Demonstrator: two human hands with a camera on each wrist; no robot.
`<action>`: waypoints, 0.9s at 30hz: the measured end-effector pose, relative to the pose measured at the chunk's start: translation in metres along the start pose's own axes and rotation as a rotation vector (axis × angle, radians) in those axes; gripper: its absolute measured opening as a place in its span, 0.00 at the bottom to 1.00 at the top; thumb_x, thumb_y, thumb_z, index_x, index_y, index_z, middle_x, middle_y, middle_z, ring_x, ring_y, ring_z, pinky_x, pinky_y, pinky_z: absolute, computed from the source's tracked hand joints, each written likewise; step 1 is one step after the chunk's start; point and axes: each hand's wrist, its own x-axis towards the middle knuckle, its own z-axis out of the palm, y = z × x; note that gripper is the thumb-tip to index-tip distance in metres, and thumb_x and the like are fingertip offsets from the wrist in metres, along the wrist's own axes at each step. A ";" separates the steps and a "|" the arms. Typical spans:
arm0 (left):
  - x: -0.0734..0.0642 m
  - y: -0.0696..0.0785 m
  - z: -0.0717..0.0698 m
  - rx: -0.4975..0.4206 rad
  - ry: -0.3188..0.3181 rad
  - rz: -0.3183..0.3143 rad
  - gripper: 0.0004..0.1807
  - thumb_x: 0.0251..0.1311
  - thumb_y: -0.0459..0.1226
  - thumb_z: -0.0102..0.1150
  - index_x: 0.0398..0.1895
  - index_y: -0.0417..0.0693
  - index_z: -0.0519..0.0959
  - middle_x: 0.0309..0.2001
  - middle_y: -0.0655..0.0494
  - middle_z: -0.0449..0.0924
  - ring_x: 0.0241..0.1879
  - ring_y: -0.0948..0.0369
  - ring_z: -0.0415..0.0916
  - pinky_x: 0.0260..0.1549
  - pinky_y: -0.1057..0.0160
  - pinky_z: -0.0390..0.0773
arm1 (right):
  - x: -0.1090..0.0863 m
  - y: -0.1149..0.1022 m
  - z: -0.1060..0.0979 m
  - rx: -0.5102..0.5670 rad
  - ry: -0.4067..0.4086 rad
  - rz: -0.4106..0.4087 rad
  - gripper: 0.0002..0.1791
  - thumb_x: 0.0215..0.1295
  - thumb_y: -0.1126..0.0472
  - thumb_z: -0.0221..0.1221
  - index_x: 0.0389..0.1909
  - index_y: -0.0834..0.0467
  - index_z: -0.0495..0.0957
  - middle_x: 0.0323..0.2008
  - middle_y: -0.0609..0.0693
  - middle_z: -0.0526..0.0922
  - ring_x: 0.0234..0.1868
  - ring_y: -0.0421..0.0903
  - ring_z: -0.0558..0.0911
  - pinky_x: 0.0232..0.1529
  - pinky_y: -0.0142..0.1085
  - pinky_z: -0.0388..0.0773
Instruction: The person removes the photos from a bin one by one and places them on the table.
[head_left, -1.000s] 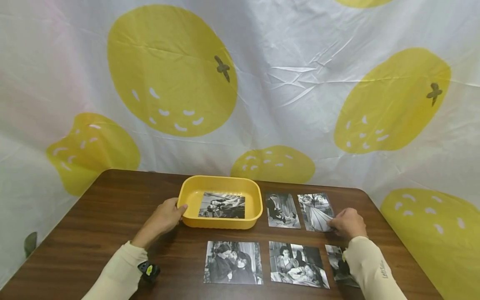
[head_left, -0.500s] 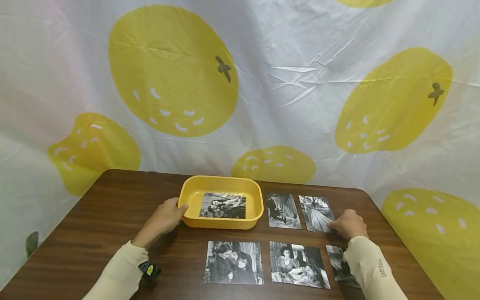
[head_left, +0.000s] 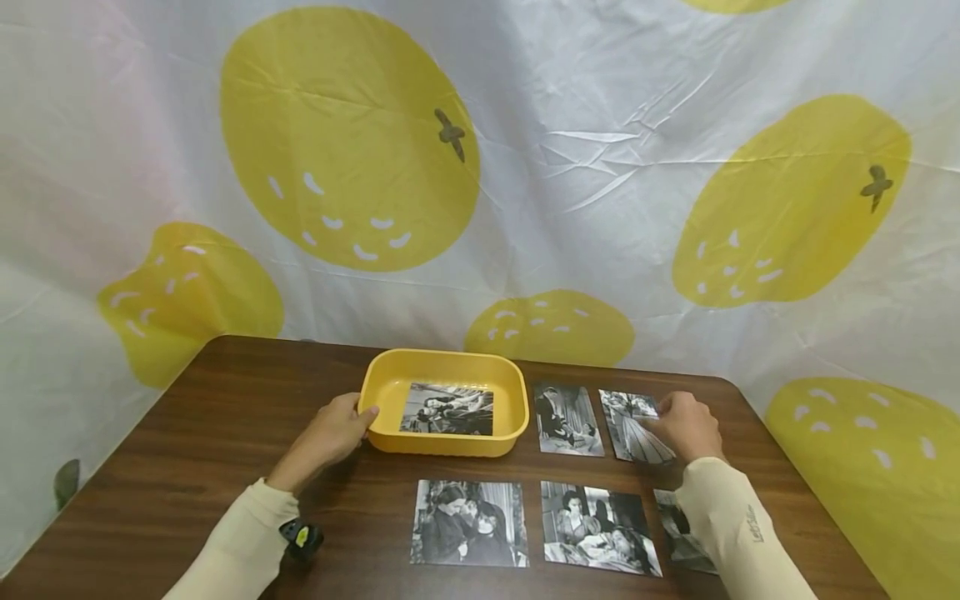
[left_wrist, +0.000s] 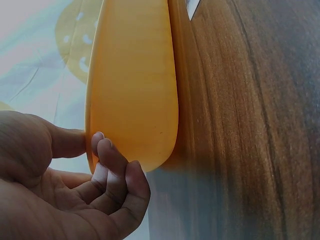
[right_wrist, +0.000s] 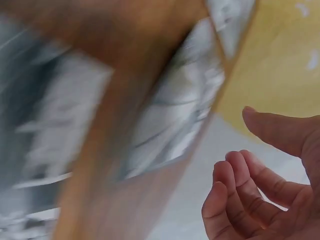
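A yellow plastic tray (head_left: 442, 445) stands at the back of the table with a black-and-white photo (head_left: 450, 408) lying inside. My left hand (head_left: 335, 429) grips the tray's left end, thumb over the rim; in the left wrist view its other fingers curl against the outside wall. At the right, my right hand (head_left: 688, 427) hovers beside a black-and-white photo (head_left: 628, 425) of a wide pale dress, overlapping its edge in the head view. The right wrist view shows thumb and fingers (right_wrist: 237, 175) apart with nothing between them, and that photo (right_wrist: 172, 107) flat beyond.
Another photo (head_left: 567, 421) lies between the tray and the right hand. In the front row are a photo of huddled people (head_left: 470, 525), a bedside-scene photo (head_left: 600, 529) and one partly hidden by the right sleeve (head_left: 681, 533). A fruit-patterned curtain (head_left: 570, 217) hangs behind the table.
My right hand has let go of the dress photo's lower right corner and moved up along its right edge. The left hand stays on the tray.
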 end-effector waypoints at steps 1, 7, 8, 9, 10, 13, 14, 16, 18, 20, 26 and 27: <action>0.000 0.000 0.000 0.002 0.001 0.002 0.16 0.70 0.40 0.46 0.47 0.34 0.72 0.24 0.50 0.72 0.23 0.59 0.70 0.21 0.63 0.69 | 0.001 -0.007 -0.001 0.001 0.012 -0.025 0.25 0.54 0.51 0.66 0.42 0.68 0.77 0.40 0.65 0.80 0.39 0.65 0.78 0.35 0.56 0.72; 0.001 0.000 0.001 0.014 0.007 0.001 0.16 0.70 0.40 0.46 0.48 0.33 0.72 0.25 0.50 0.74 0.23 0.60 0.71 0.22 0.63 0.69 | 0.011 -0.049 -0.004 0.012 0.058 -0.176 0.24 0.55 0.50 0.66 0.43 0.66 0.77 0.38 0.60 0.81 0.40 0.60 0.79 0.41 0.56 0.70; 0.001 0.000 0.001 0.014 0.010 -0.001 0.16 0.69 0.40 0.46 0.48 0.33 0.72 0.25 0.49 0.74 0.23 0.60 0.71 0.22 0.63 0.69 | 0.013 -0.057 -0.004 0.014 0.063 -0.205 0.24 0.55 0.50 0.66 0.43 0.66 0.77 0.37 0.60 0.81 0.39 0.59 0.79 0.41 0.55 0.70; 0.001 -0.001 0.001 0.014 0.010 -0.003 0.16 0.70 0.40 0.46 0.48 0.34 0.72 0.25 0.49 0.74 0.23 0.60 0.71 0.22 0.63 0.69 | 0.014 -0.064 -0.003 0.017 0.068 -0.230 0.24 0.56 0.51 0.66 0.43 0.66 0.77 0.37 0.60 0.81 0.39 0.58 0.79 0.42 0.54 0.71; 0.001 -0.001 0.001 0.015 0.011 -0.005 0.16 0.69 0.40 0.46 0.48 0.34 0.72 0.25 0.49 0.74 0.23 0.60 0.71 0.22 0.63 0.69 | 0.015 -0.072 -0.002 0.022 0.068 -0.257 0.24 0.56 0.51 0.66 0.44 0.67 0.77 0.37 0.60 0.81 0.39 0.58 0.79 0.42 0.53 0.71; 0.001 -0.001 0.001 0.023 0.014 -0.010 0.16 0.69 0.40 0.46 0.48 0.34 0.72 0.25 0.49 0.75 0.23 0.60 0.71 0.22 0.63 0.69 | 0.018 -0.096 0.003 0.044 0.081 -0.330 0.23 0.56 0.53 0.67 0.44 0.66 0.77 0.37 0.59 0.81 0.38 0.56 0.79 0.41 0.50 0.74; 0.001 -0.001 0.001 0.024 0.014 -0.012 0.16 0.69 0.40 0.46 0.48 0.34 0.72 0.25 0.49 0.75 0.23 0.60 0.71 0.22 0.63 0.69 | 0.018 -0.104 0.005 0.051 0.082 -0.353 0.22 0.55 0.53 0.67 0.43 0.66 0.77 0.37 0.59 0.81 0.38 0.55 0.80 0.40 0.49 0.75; 0.002 -0.001 0.001 0.027 0.016 -0.012 0.16 0.69 0.40 0.47 0.47 0.34 0.72 0.25 0.50 0.75 0.23 0.60 0.71 0.22 0.63 0.69 | 0.019 -0.120 0.009 0.062 0.077 -0.391 0.23 0.55 0.53 0.68 0.44 0.66 0.78 0.38 0.59 0.82 0.38 0.54 0.80 0.41 0.48 0.76; 0.002 -0.001 0.002 0.026 0.015 -0.012 0.15 0.69 0.39 0.47 0.47 0.34 0.72 0.25 0.50 0.74 0.23 0.60 0.71 0.22 0.64 0.69 | 0.020 -0.134 0.014 0.066 0.070 -0.428 0.23 0.54 0.53 0.68 0.44 0.66 0.78 0.39 0.59 0.82 0.38 0.53 0.81 0.41 0.47 0.76; 0.001 -0.001 0.002 0.024 0.014 -0.011 0.15 0.69 0.39 0.46 0.46 0.34 0.72 0.25 0.50 0.74 0.23 0.60 0.71 0.22 0.63 0.69 | 0.018 -0.148 0.020 0.069 0.042 -0.468 0.23 0.53 0.54 0.69 0.44 0.66 0.78 0.41 0.59 0.82 0.38 0.53 0.81 0.42 0.46 0.76; 0.001 0.000 0.001 0.023 0.011 -0.011 0.15 0.69 0.39 0.46 0.46 0.34 0.72 0.25 0.50 0.74 0.23 0.59 0.70 0.22 0.63 0.69 | 0.005 -0.180 0.045 0.022 -0.083 -0.583 0.26 0.52 0.51 0.70 0.47 0.63 0.78 0.44 0.58 0.81 0.44 0.53 0.79 0.45 0.45 0.75; 0.001 0.000 0.000 0.024 0.012 -0.011 0.15 0.69 0.39 0.46 0.46 0.34 0.72 0.25 0.50 0.74 0.23 0.59 0.70 0.22 0.63 0.69 | 0.003 -0.184 0.050 0.008 -0.106 -0.595 0.28 0.51 0.51 0.70 0.49 0.63 0.77 0.45 0.58 0.80 0.46 0.53 0.79 0.47 0.46 0.75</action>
